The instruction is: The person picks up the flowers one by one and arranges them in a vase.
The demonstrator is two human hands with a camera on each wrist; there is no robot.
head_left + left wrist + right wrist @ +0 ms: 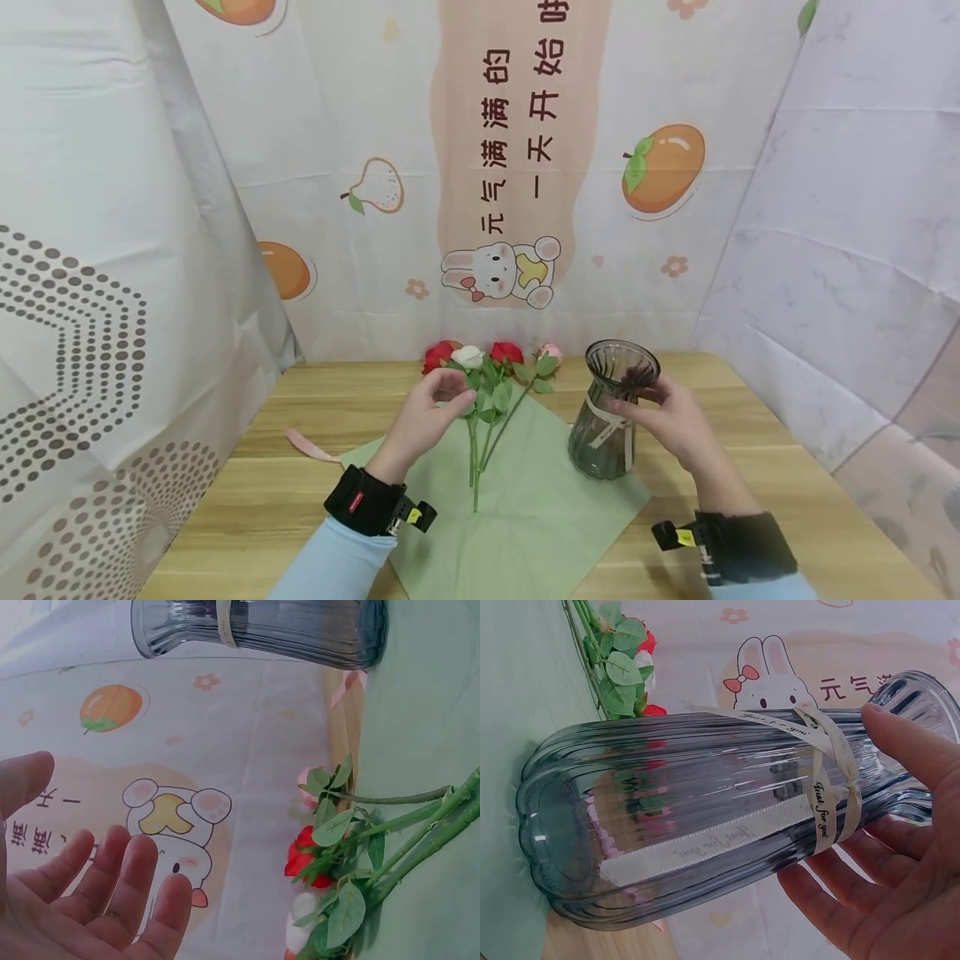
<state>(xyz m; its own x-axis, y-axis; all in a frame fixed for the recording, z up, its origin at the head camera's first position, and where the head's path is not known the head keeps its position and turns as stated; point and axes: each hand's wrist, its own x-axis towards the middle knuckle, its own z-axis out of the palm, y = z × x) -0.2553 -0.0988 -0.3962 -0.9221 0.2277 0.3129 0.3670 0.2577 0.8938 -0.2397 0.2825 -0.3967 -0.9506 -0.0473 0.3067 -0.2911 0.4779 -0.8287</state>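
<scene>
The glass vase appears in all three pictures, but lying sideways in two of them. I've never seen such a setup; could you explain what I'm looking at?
There is no robot here: these are a person's bare hands. The upright picture comes from a camera worn on the head, looking forward and down. The sideways ones come from small cameras strapped to each wrist, so the scene looks turned.

On the wooden table lies a green sheet, with red, white and pink flowers on it. A pink ribbon lies to the left.

The right hand grips the glass vase near its neck, where a lettered ribbon is tied. The left hand holds nothing; its fingers are spread near the flowers.
</scene>
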